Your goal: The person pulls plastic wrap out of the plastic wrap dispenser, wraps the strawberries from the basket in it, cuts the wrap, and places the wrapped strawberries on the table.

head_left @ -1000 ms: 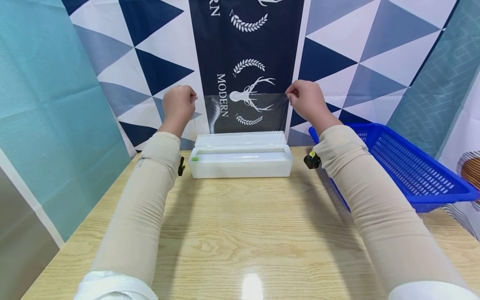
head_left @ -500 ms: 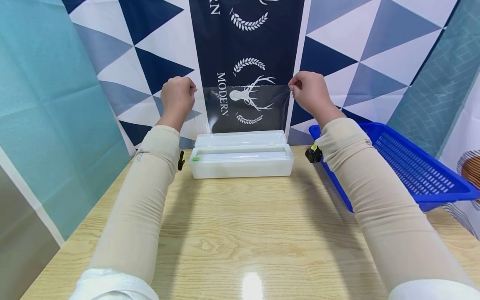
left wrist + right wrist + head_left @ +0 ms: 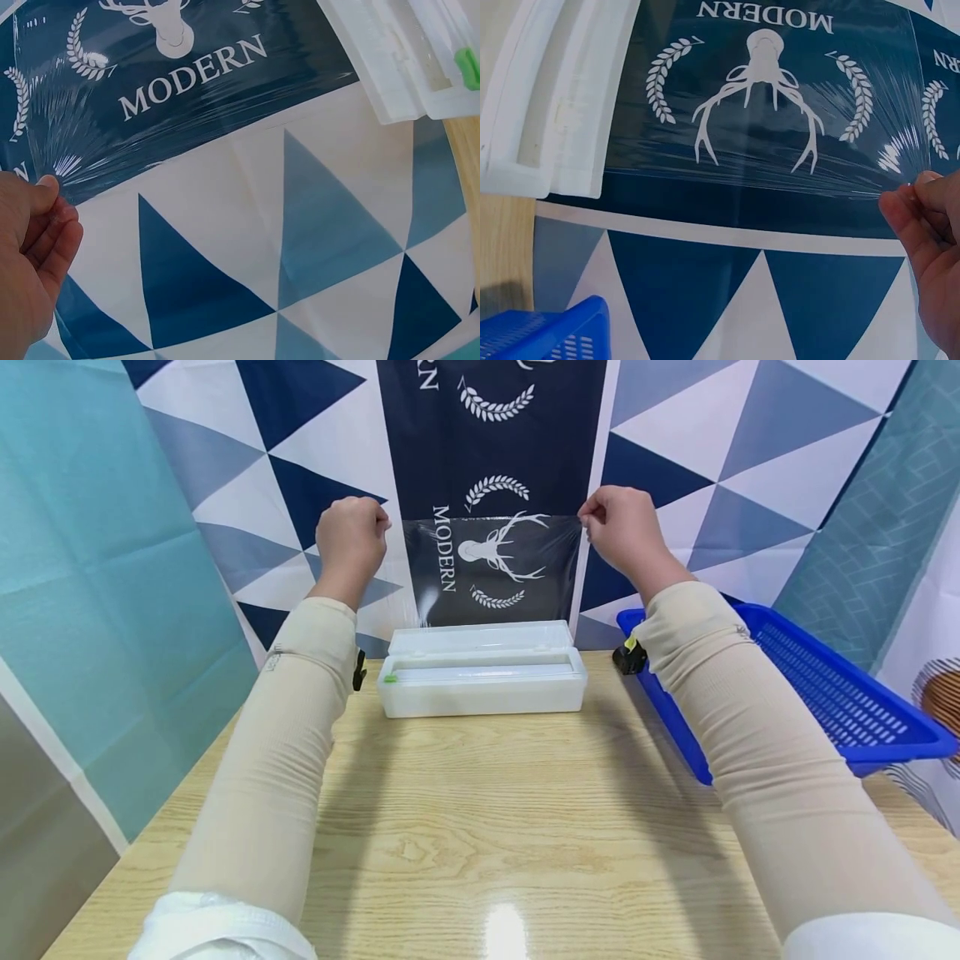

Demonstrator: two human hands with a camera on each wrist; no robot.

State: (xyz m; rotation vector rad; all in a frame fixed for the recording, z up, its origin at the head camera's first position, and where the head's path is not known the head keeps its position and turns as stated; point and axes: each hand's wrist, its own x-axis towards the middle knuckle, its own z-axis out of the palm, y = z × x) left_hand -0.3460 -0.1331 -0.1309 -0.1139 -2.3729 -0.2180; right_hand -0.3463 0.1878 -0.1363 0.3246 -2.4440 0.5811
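Observation:
A sheet of clear plastic wrap (image 3: pixel 495 568) stretches upright between my raised hands, rising from behind the white dispenser box (image 3: pixel 480 696). My left hand (image 3: pixel 351 545) pinches one upper corner; in the left wrist view, creases fan out from the thumb and fingertips (image 3: pixel 49 184). The opposite corner is pinched by my right hand (image 3: pixel 624 533), with similar taut folds by its fingertips (image 3: pixel 894 201) in the right wrist view. The box's lid (image 3: pixel 482 637) is tipped back, and a pale roll (image 3: pixel 483 672) lies inside. A small green piece (image 3: pixel 391 677) sits on the box's left end.
The wooden table (image 3: pixel 465 827) carries the box near its back edge. A blue plastic basket (image 3: pixel 832 693) stands at the right, partly behind my right forearm. A patterned curtain (image 3: pixel 675 435) hangs close behind the box.
Both hands have risen steadily, and the top edge of the plastic wrap has gone up with them. The visible sheet is taller. The box has stayed in place.

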